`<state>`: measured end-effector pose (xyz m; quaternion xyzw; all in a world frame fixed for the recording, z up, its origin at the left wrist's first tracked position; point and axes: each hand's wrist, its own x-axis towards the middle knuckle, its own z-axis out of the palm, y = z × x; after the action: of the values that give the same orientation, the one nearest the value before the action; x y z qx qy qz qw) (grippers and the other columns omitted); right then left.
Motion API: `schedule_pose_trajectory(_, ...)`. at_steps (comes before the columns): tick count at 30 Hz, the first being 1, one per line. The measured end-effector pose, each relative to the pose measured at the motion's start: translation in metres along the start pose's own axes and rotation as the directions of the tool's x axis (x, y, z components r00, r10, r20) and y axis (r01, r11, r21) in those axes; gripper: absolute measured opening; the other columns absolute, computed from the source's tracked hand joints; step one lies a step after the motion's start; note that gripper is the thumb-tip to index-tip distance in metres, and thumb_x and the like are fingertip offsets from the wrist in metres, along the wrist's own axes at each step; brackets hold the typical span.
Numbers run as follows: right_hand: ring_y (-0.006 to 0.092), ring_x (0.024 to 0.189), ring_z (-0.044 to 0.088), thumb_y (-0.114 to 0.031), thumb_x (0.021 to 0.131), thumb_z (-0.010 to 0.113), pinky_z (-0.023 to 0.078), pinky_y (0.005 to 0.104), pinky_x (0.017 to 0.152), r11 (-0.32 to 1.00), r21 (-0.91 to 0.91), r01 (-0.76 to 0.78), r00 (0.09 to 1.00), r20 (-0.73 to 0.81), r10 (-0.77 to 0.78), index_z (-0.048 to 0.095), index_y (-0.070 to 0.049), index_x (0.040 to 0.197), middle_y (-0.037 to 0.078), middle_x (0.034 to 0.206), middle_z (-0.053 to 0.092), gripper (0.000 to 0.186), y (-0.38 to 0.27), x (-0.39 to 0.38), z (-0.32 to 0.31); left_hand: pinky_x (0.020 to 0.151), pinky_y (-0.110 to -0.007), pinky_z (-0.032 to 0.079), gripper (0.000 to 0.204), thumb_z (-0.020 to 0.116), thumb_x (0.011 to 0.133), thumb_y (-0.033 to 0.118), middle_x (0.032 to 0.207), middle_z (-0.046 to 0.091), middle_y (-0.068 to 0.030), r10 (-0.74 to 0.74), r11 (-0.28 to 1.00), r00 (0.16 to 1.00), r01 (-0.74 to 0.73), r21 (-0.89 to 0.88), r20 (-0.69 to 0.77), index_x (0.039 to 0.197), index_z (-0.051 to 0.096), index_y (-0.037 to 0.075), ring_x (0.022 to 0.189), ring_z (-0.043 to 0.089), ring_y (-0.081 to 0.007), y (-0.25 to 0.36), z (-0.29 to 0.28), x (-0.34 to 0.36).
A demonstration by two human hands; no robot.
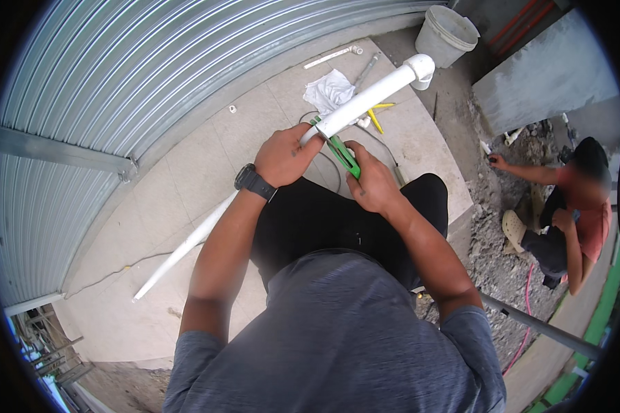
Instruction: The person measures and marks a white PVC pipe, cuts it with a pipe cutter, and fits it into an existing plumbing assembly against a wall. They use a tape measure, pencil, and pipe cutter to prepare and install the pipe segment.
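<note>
A long white plastic pipe slants up in front of me, with an elbow fitting on its upper end. Its lower length seems to pass behind my left forearm and slope down toward the tiles. My left hand is closed around the pipe near its middle. In my right hand is a green-handled tool, its front end against the pipe beside my left fingers. A bit of green shows on the pipe's other side. Blade or jaws are mostly hidden, so its exact kind is unclear.
A white cloth, a yellow-handled tool, a short white pipe and cables lie on the tiles. A bucket stands beyond. Corrugated metal shutter borders the left. At right a person crouches on rough ground.
</note>
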<state>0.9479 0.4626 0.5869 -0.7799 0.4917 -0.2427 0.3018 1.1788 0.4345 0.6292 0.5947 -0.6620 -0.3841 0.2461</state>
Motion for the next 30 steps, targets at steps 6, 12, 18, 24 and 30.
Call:
schedule_pose_trajectory(6,0.0518,0.095,0.062,-0.007,0.088,0.064,0.049,0.0552,0.081,1.0,0.006,0.003,0.999,-0.039,-0.002,0.044,-0.004,0.136,0.03,0.097,0.065,0.052,0.008,0.002,0.006,0.061,-0.033,0.047,0.04,0.059,0.099,0.039,0.069,0.064,-0.0074,0.016,1.0,0.999,-0.017,0.023,0.044,0.111,0.068,0.002,0.062,0.061,-0.0164,-0.006,0.004,0.004)
schedule_pose_trajectory(12,0.0509,0.09,0.064,-0.014,0.091,0.067,0.051,0.0548,0.079,0.994,-0.034,-0.108,0.993,-0.047,0.106,0.047,-0.003,0.135,0.03,0.095,0.067,0.049,0.01,-0.003,0.012,0.076,-0.03,0.048,0.05,0.058,0.099,0.044,0.08,0.065,-0.0087,0.02,0.985,0.99,0.005,-0.173,0.143,0.115,0.067,-0.003,0.081,0.062,-0.0158,-0.006,0.0,0.007)
schedule_pose_trajectory(18,0.0486,0.089,0.066,-0.017,0.091,0.066,0.052,0.0539,0.08,0.993,-0.017,-0.114,0.991,-0.067,0.112,0.05,0.001,0.132,0.029,0.095,0.068,0.047,0.002,0.001,0.011,0.074,-0.036,0.05,0.084,0.05,0.094,0.074,0.071,0.066,-0.0182,-0.065,0.98,0.998,0.059,-0.189,-0.026,0.089,0.072,-0.007,0.073,0.064,-0.0253,0.017,0.003,0.029)
schedule_pose_trajectory(24,0.048,0.087,0.067,-0.02,0.09,0.068,0.053,0.0532,0.08,0.988,-0.057,-0.141,0.99,-0.025,0.139,0.056,0.006,0.121,0.03,0.091,0.068,0.042,-0.008,0.01,0.004,0.071,-0.039,0.052,0.094,0.044,0.09,0.082,0.063,0.065,-0.0184,-0.189,0.982,0.98,0.19,0.007,-0.065,0.072,0.071,-0.005,0.068,0.067,-0.0297,0.034,0.006,0.053)
schedule_pose_trajectory(30,0.0463,0.082,0.067,-0.026,0.085,0.071,0.054,0.0519,0.077,0.989,-0.029,-0.142,0.987,-0.078,0.139,0.061,0.004,0.091,0.029,0.087,0.067,0.032,-0.013,0.009,0.002,0.069,-0.04,0.048,0.086,0.047,0.096,0.073,0.072,0.065,-0.0182,-0.187,0.982,0.976,0.182,-0.058,-0.112,0.082,0.071,-0.008,0.071,0.061,-0.0251,0.02,0.009,0.062)
